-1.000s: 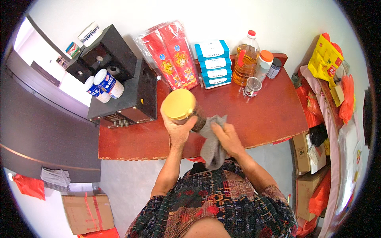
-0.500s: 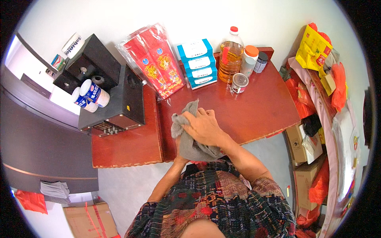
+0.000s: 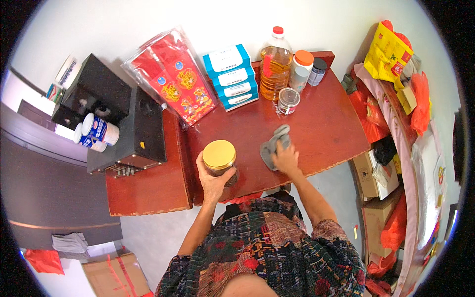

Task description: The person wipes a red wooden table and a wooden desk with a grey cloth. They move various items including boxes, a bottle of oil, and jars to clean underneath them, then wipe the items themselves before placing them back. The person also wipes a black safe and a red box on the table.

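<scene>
A jar with a gold lid (image 3: 219, 154) and dark contents is held upright over the near edge of the red-brown table (image 3: 321, 131). My left hand (image 3: 212, 184) wraps round its side, fingers on the left and thumb in front. To the right, my right hand (image 3: 287, 157) grips a bunched grey cloth (image 3: 267, 153) at the tabletop; motion blurs the fingers slightly. Beyond the cloth stands a small round lidded canister (image 3: 289, 101). Behind it are a large bottle of amber liquid (image 3: 275, 72) with a red cap and an orange-lidded jar (image 3: 300, 74).
Stacked blue-and-white boxes (image 3: 232, 79) and plastic-wrapped red packets (image 3: 178, 81) line the wall. Black speakers (image 3: 141, 128) with blue-and-white tubs (image 3: 101, 129) occupy the left side. A dark-lidded jar (image 3: 316, 73) stands at the back right. Shelves with cardboard boxes (image 3: 381, 225) flank the right.
The cloth bundled between both hands has moved right and down to the tabletop with my right hand. The gold-lidded jar now shows in my left hand. The view has shifted slightly.
</scene>
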The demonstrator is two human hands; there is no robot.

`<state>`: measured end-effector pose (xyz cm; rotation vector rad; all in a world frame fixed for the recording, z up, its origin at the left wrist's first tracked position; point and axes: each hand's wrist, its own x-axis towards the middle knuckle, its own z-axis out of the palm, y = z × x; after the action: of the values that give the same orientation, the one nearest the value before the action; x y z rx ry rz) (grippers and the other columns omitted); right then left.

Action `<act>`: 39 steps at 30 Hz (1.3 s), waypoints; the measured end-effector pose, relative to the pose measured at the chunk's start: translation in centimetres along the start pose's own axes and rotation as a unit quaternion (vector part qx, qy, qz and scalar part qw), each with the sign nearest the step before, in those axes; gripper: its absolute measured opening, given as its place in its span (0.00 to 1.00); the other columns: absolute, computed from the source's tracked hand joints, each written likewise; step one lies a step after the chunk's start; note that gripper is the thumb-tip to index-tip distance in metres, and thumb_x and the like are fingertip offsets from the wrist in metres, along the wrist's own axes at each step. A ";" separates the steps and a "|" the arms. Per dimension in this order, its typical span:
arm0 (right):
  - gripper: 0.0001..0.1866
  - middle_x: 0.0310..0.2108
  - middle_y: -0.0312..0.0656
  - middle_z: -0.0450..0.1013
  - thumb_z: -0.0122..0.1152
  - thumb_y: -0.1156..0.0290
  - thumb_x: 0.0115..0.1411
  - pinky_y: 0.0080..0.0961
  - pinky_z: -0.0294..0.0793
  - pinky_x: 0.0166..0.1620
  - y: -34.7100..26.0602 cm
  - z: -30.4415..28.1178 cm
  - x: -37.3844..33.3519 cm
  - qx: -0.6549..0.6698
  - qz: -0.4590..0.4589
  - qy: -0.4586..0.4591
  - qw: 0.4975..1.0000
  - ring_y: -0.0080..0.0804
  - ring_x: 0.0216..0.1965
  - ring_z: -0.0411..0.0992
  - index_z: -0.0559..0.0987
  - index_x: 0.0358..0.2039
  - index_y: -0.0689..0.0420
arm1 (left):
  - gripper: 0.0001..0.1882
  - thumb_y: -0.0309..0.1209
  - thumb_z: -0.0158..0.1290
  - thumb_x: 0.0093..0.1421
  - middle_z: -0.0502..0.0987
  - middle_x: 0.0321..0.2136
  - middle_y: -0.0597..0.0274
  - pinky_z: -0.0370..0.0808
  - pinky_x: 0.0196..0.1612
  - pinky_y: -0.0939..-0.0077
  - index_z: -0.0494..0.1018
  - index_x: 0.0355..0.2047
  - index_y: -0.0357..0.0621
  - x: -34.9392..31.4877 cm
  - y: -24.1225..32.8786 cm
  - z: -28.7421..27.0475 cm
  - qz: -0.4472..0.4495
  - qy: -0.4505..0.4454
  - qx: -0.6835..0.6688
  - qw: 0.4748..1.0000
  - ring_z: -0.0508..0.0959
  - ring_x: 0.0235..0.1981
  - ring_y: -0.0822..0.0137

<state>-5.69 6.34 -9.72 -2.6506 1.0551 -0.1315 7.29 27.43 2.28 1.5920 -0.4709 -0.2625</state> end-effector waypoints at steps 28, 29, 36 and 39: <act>0.27 0.61 0.52 0.56 0.50 0.60 0.57 0.47 0.57 0.53 15.9 -3.8 8.8 -0.063 -0.152 -0.015 0.986 0.49 0.62 0.51 0.67 0.58 0.52 | 0.48 0.20 0.69 0.38 0.66 0.51 0.59 0.66 0.55 0.73 0.54 0.58 0.41 15.6 -8.6 23.4 -0.011 0.072 -0.038 0.997 0.68 0.51 0.65; 0.28 0.61 0.52 0.56 0.51 0.59 0.56 0.48 0.57 0.53 17.4 -4.2 9.4 -0.069 -0.139 -0.001 0.988 0.48 0.62 0.51 0.66 0.58 0.52 | 0.47 0.19 0.69 0.39 0.66 0.50 0.59 0.65 0.56 0.73 0.54 0.58 0.40 15.6 -8.6 23.9 -0.019 0.070 -0.070 0.995 0.68 0.51 0.65; 0.32 0.49 0.57 0.68 0.48 0.59 0.56 0.51 0.52 0.54 25.3 -5.1 19.6 -0.038 -0.016 0.095 0.995 0.52 0.62 0.50 0.59 0.62 0.52 | 0.48 0.14 0.65 0.41 0.63 0.53 0.57 0.72 0.53 0.70 0.50 0.59 0.40 16.1 -8.6 25.9 -0.012 0.081 -0.004 0.997 0.68 0.53 0.64; 0.32 0.50 0.55 0.69 0.52 0.60 0.54 0.53 0.54 0.54 27.8 -6.4 24.6 -0.041 0.053 0.064 0.996 0.52 0.63 0.51 0.62 0.62 0.45 | 0.48 0.12 0.64 0.41 0.62 0.54 0.57 0.73 0.53 0.70 0.50 0.60 0.40 16.0 -9.8 26.0 -0.028 0.091 -0.021 0.995 0.68 0.53 0.64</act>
<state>-7.33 -31.18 -12.30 -2.6814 1.2649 -0.2453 11.34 -2.74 -7.75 1.5732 -0.2776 -0.1662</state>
